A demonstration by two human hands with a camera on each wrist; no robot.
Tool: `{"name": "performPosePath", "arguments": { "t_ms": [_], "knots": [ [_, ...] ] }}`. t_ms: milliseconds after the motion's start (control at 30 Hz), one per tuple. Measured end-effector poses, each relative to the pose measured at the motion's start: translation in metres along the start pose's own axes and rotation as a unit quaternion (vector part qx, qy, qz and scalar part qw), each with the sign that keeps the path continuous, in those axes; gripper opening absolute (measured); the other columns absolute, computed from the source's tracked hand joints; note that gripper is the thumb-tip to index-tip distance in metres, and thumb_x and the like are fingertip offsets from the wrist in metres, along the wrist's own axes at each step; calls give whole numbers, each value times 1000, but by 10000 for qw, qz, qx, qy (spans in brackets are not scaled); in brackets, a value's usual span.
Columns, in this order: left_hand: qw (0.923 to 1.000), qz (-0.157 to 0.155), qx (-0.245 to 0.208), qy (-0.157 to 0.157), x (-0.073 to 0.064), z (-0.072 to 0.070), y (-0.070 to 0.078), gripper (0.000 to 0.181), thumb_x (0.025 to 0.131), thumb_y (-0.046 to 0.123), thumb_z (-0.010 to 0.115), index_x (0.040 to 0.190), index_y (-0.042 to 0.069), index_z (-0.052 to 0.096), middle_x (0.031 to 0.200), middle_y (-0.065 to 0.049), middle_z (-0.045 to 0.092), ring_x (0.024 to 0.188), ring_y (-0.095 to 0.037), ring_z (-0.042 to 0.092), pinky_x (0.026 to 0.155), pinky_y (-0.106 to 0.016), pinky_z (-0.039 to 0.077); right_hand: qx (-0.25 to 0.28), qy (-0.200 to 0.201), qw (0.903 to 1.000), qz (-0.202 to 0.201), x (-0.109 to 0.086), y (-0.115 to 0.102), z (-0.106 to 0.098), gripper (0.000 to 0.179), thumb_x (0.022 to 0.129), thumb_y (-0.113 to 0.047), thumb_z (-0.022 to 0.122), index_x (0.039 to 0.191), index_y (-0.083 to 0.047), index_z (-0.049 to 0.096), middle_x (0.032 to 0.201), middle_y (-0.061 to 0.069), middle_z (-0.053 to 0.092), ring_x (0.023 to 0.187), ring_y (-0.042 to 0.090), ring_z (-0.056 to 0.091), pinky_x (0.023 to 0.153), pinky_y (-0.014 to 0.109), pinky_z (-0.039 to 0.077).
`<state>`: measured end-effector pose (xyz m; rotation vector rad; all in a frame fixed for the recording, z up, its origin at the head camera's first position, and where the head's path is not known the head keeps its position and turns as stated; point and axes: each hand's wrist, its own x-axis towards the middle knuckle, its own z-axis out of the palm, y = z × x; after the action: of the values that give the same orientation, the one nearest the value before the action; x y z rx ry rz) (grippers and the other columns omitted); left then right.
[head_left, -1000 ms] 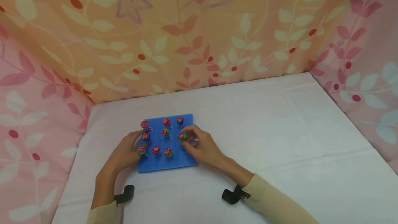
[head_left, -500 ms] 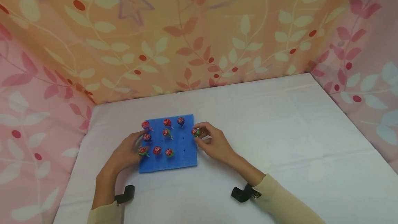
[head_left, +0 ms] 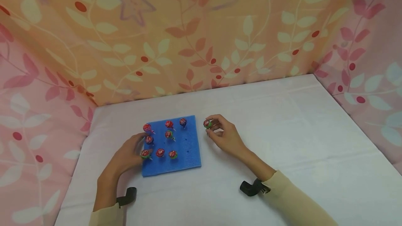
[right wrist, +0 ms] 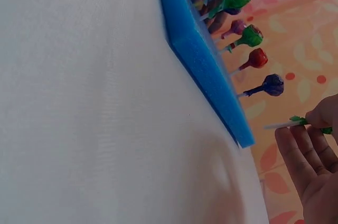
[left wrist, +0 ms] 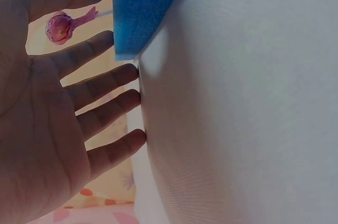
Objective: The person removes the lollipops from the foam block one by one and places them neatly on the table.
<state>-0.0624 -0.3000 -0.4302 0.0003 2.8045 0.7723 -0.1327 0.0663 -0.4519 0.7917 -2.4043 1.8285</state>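
Observation:
A blue foam board (head_left: 186, 161) lies on the table with several wrapped lollipops standing in it, among them a red one (head_left: 160, 152) and a dark blue one (head_left: 183, 122). My left hand (head_left: 125, 154) rests at the board's left edge, thumb and index finger touching it, the other fingers stretched down to the tablecloth in the left wrist view. Off the board's right side, my right hand (head_left: 228, 138) pinches a red and green lollipop (head_left: 207, 124). Its white stick (right wrist: 277, 126) points out bare toward the board in the right wrist view.
A white cloth (head_left: 282, 125) covers the table. Small dark holes (head_left: 187, 151) show in the right part of the board. Floral curtains (head_left: 201, 44) hang behind and at both sides. Black wrist mounts (head_left: 251, 188) sit at the sleeves.
My right hand has lifted the red and green lollipop out of the board's right side and carried it right, past the edge. The left hand has stayed at the board's left edge.

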Motion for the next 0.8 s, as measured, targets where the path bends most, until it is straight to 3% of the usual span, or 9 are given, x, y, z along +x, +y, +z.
{"name": "performPosePath", "arguments": {
  "t_ms": [200,433,733,800],
  "knots": [
    [10000,45,0,66,4,2,2,81,86,26,81,156,10,45,162,-25,46,153,-51,38,121,-76,31,-366,133,9990,227,1,6,-10,40,96,-2,73,134,-7,62,110,13,74,92,21,77,77,22,65],
    [9994,321,-29,95,11,10,3,77,87,26,81,155,8,47,160,-25,50,152,-51,41,122,-74,33,-696,293,9946,707,-6,12,-20,40,93,-3,75,131,-12,67,102,11,76,87,20,77,68,20,62],
    [9996,262,-30,45,-3,-2,-3,89,70,5,76,154,5,46,158,-26,51,149,-52,43,117,-76,38,-1097,59,9907,807,-3,15,-10,32,91,-7,77,122,-11,70,87,4,76,76,9,71,72,20,57],
    [9998,219,-23,37,-3,-3,-2,89,70,5,76,154,7,46,159,-25,51,149,-52,43,117,-76,38,-1119,52,9902,838,-2,15,-11,32,91,-7,77,122,-10,69,86,5,76,74,8,70,71,20,56]
  ]
}}
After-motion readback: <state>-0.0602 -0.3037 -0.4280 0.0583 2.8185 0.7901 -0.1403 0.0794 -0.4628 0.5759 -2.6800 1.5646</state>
